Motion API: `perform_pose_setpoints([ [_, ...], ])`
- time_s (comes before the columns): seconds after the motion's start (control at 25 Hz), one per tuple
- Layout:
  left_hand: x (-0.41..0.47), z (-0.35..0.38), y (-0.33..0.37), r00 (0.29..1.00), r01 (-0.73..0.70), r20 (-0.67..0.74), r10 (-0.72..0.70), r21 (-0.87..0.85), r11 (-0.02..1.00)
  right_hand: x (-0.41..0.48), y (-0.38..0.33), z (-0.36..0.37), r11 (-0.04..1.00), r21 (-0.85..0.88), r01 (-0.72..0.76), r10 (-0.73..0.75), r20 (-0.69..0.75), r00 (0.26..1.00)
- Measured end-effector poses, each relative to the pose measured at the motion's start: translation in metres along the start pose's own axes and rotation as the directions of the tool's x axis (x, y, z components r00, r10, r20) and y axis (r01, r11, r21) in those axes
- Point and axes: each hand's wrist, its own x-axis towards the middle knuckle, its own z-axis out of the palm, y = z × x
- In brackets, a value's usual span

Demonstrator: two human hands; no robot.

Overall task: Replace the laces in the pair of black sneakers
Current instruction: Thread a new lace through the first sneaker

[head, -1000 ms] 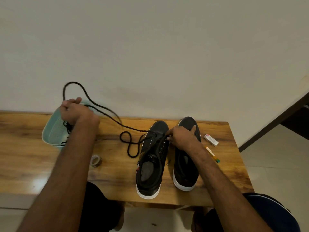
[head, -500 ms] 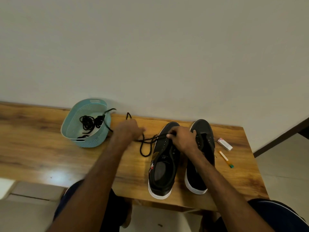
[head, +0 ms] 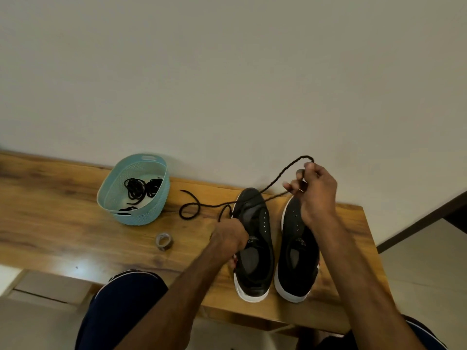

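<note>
Pinching a black lace (head: 278, 176) right of centre, the right hand (head: 316, 190) holds it above two sneakers (head: 256, 248) standing side by side on the desk (head: 63, 223). The left hand (head: 228, 237) curls round the same lace beside the left one. At centre left, a blue basket (head: 141, 213) holds more laces.

- Left of the basket (head: 141, 219), you have a wide stretch of bare table (head: 50, 223).
- Between the basket and the left sneaker (head: 255, 281), a loop of lace (head: 188, 210) and a tape roll (head: 164, 241) lie in your way.
- The lace slants up over that sneaker's toe to your right hand (head: 317, 195), barring the way there.
- The right sneaker (head: 295, 274) stands just beside the left one, with a narrow gap between them.
</note>
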Motion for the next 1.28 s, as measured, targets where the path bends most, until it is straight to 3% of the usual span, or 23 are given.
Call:
perform_pose_setpoints([
  [0.04, 0.000, 0.000, 0.001, 1.000, 0.006, 0.010, -0.006, -0.032, 0.999, 0.002, 0.002, -0.005, 0.985, -0.159, 0.066, -0.067, -0.001, 0.998],
  [0.08, 0.000, 0.001, 0.003, 1.000, 0.014, 0.011, -0.013, -0.052, 0.999, 0.002, 0.009, -0.009, 0.895, -0.413, 0.169, -0.160, 0.057, 0.986],
  [0.16, -0.002, 0.002, 0.004, 1.000, 0.020, 0.002, -0.020, -0.087, 0.996, -0.001, 0.033, -0.011, 0.446, -0.810, 0.381, -0.190, 0.331, 0.924],
  [0.2, -0.003, 0.002, 0.004, 1.000, 0.023, -0.001, -0.023, -0.096, 0.995, -0.002, 0.048, -0.007, 0.216, -0.861, 0.460, -0.088, 0.452, 0.888],
  [0.24, -0.002, 0.003, 0.003, 1.000, 0.028, -0.004, -0.028, -0.101, 0.995, -0.005, 0.064, -0.002, 0.054, -0.857, 0.513, 0.041, 0.515, 0.856],
  [0.32, 0.002, 0.005, 0.003, 1.000, 0.011, -0.012, -0.012, -0.070, 0.998, -0.009, 0.089, 0.009, -0.104, -0.833, 0.544, 0.221, 0.514, 0.829],
  [0.4, 0.006, 0.006, 0.002, 1.000, -0.012, -0.029, 0.010, -0.045, 0.999, -0.009, 0.099, 0.013, -0.141, -0.830, 0.539, 0.236, 0.501, 0.833],
  [0.44, 0.006, 0.007, 0.001, 1.000, -0.016, -0.021, 0.015, -0.041, 0.999, -0.009, 0.100, 0.013, -0.109, -0.845, 0.523, 0.198, 0.497, 0.845],
  [0.52, 0.007, 0.008, 0.001, 1.000, -0.016, -0.009, 0.016, -0.011, 1.000, -0.009, 0.091, 0.010, 0.051, -0.891, 0.451, 0.075, 0.454, 0.888],
  [0.6, 0.010, 0.009, 0.002, 0.999, -0.025, -0.026, 0.027, 0.045, 0.999, -0.003, 0.068, 0.005, 0.340, -0.872, 0.353, -0.093, 0.342, 0.935],
  [0.64, 0.012, 0.010, 0.002, 0.999, -0.028, -0.028, 0.030, 0.065, 0.998, 0.001, 0.050, 0.003, 0.528, -0.789, 0.315, -0.174, 0.263, 0.949],
  [0.72, 0.015, 0.012, 0.002, 0.999, -0.033, -0.017, 0.035, 0.101, 0.994, 0.005, 0.006, 0.000, 0.847, -0.448, 0.286, -0.262, 0.115, 0.958],
  [0.76, 0.017, 0.014, 0.001, 0.998, -0.051, -0.015, 0.054, 0.135, 0.989, 0.006, -0.015, -0.003, 0.925, -0.264, 0.271, -0.267, 0.052, 0.962],
  [0.84, 0.017, 0.015, 0.001, 0.998, -0.055, -0.004, 0.057, 0.169, 0.984, 0.004, -0.042, -0.013, 0.973, -0.035, 0.227, -0.228, -0.026, 0.973],
  [0.92, 0.017, 0.015, 0.002, 0.998, -0.051, -0.011, 0.054, 0.175, 0.983, 0.001, -0.045, -0.022, 0.981, -0.038, 0.193, -0.195, -0.067, 0.979],
  [1.0, 0.018, 0.016, 0.003, 0.999, -0.046, -0.012, 0.049, 0.176, 0.983, 0.002, -0.026, -0.023, 0.905, -0.373, 0.206, -0.216, 0.017, 0.976],
  [1.04, 0.017, 0.015, 0.005, 0.999, -0.045, -0.020, 0.049, 0.171, 0.984, 0.000, -0.011, -0.020, 0.738, -0.627, 0.249, -0.211, 0.136, 0.968],
  [1.08, 0.017, 0.016, 0.005, 0.998, -0.048, -0.027, 0.053, 0.166, 0.985, -0.001, 0.007, -0.015, 0.484, -0.814, 0.322, -0.164, 0.276, 0.947],
  [1.12, 0.016, 0.016, 0.005, 0.999, -0.043, -0.022, 0.047, 0.159, 0.986, -0.003, 0.026, -0.008, 0.241, -0.881, 0.407, -0.075, 0.402, 0.913],
  [1.16, 0.015, 0.015, 0.005, 0.999, -0.034, -0.009, 0.036, 0.157, 0.987, -0.006, 0.044, 0.000, 0.088, -0.873, 0.479, 0.026, 0.483, 0.875],
  [1.28, 0.015, 0.013, 0.007, 0.999, -0.042, -0.011, 0.045, 0.189, 0.981, -0.011, 0.085, 0.015, -0.096, -0.824, 0.559, 0.234, 0.527, 0.817],
])
